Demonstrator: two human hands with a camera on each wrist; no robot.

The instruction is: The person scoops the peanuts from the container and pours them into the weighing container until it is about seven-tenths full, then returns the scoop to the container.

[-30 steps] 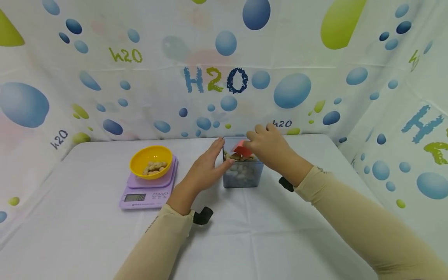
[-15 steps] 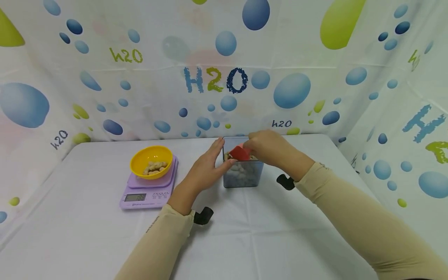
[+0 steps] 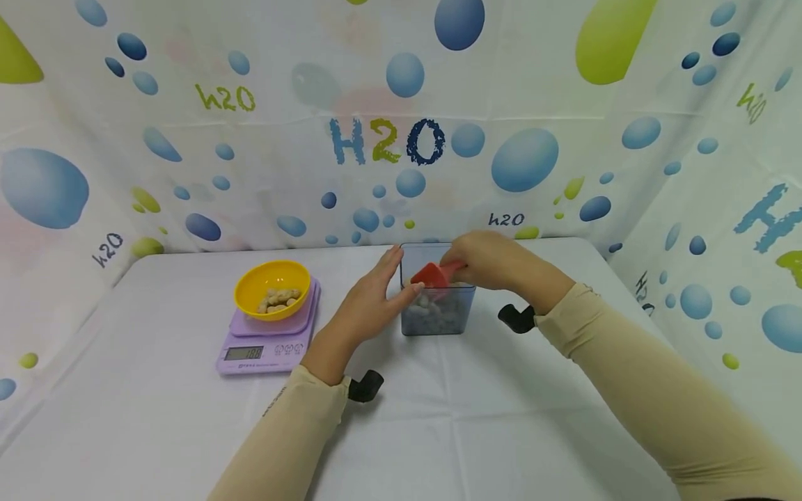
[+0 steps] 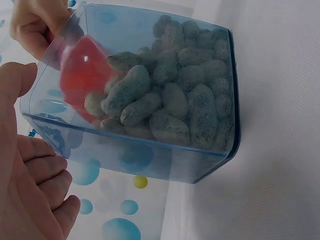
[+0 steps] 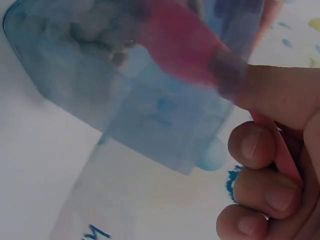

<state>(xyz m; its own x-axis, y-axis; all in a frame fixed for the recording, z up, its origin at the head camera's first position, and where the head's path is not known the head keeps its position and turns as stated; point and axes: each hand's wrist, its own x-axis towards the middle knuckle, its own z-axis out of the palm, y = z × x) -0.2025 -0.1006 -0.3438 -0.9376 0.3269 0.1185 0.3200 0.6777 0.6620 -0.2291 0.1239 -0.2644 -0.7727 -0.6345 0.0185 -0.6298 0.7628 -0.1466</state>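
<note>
A clear blue-tinted plastic box [image 3: 436, 323] holds several unshelled peanuts [image 4: 175, 100]. Inside it, a red scoop [image 3: 432, 276] tilts down among the peanuts, its bowl pressed against them in the left wrist view. My right hand [image 3: 498, 261] grips the scoop's handle, fingers curled round it at the box's right rim. At the left side of the box, my left hand [image 3: 366, 303] lies with fingers extended and thumb apart, right at the rim.
Left of the box, a yellow bowl [image 3: 244, 289] with several peanuts stands on a lilac kitchen scale [image 3: 269, 358] whose display is lit with digits. A printed curtain [image 3: 263, 153] hangs behind the white-covered table [image 3: 156, 390].
My right hand has lowered and turned at the box, and the scoop has swung so its bowl faces left, low among the peanuts. The left hand stays at the box.
</note>
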